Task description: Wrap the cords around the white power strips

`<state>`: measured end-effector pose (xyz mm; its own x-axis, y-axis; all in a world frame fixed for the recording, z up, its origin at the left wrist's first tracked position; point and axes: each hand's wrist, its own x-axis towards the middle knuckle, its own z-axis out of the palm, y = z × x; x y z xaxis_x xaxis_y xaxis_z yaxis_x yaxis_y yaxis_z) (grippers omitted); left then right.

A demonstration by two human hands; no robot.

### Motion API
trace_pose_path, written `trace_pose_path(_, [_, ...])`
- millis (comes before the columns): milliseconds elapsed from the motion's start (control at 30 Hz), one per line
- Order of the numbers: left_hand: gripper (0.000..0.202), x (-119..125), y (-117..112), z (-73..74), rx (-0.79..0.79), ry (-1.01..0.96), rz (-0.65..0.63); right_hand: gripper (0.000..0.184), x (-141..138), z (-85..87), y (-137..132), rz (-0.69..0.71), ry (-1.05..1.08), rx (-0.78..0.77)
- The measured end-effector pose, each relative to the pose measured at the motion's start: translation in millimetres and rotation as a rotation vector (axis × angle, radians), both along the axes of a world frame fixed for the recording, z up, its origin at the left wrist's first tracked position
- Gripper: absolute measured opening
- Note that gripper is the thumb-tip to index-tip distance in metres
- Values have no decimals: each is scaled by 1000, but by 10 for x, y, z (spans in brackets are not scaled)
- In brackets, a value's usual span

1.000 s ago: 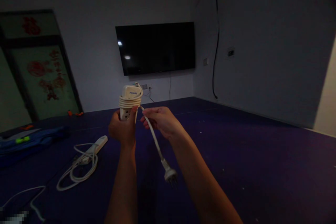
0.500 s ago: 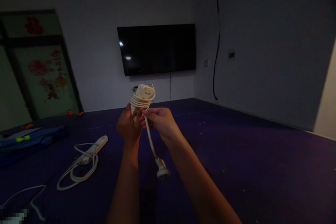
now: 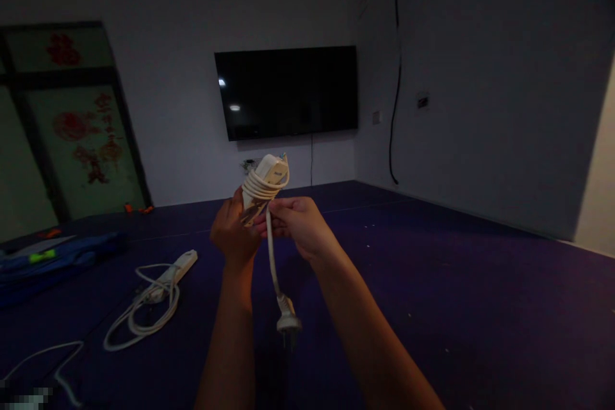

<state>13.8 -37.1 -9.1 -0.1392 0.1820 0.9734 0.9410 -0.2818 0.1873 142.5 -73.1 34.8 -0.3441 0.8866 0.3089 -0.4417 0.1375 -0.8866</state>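
Note:
My left hand (image 3: 234,225) grips the lower end of a white power strip (image 3: 271,170), held up and tilted in front of me. Several turns of its white cord (image 3: 262,187) are wound around the strip near the top. With thumb and fingers closed, my right hand (image 3: 294,223) pinches the cord just beside the strip. Below that pinch the free end hangs down to a plug (image 3: 288,317) with its prongs pointing at the floor. The fingers partly hide the strip's lower part.
On the dark blue floor (image 3: 432,288), a second white power strip (image 3: 180,269) lies at left with its cord (image 3: 139,330) loosely looped. Farther left are blue cloth (image 3: 72,253) and another thin white cable (image 3: 62,362). A television (image 3: 288,93) hangs on the far wall.
The wound power strip has tilted and shifted slightly right. The hanging plug has swung a little to the left. Both hands keep their hold.

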Motion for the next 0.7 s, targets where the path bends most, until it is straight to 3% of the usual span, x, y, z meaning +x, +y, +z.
trace_pose_path(300, [50, -20, 38, -10, -20, -21, 124, 30, -1, 59, -90, 56, -41, -43])
trace_pose_path(567, [44, -11, 73, -42, -92, -84, 157, 28, 28, 70, -103, 141, -58, -53])
trace_pose_path(633, [42, -29, 91, -62, -103, -125, 133, 27, 0, 51, -98, 183, -12, -43])
trace_pose_path(700, [37, -55, 115, -89, -136, -186, -20, 24, -45, 19, -82, 225, 62, -46])
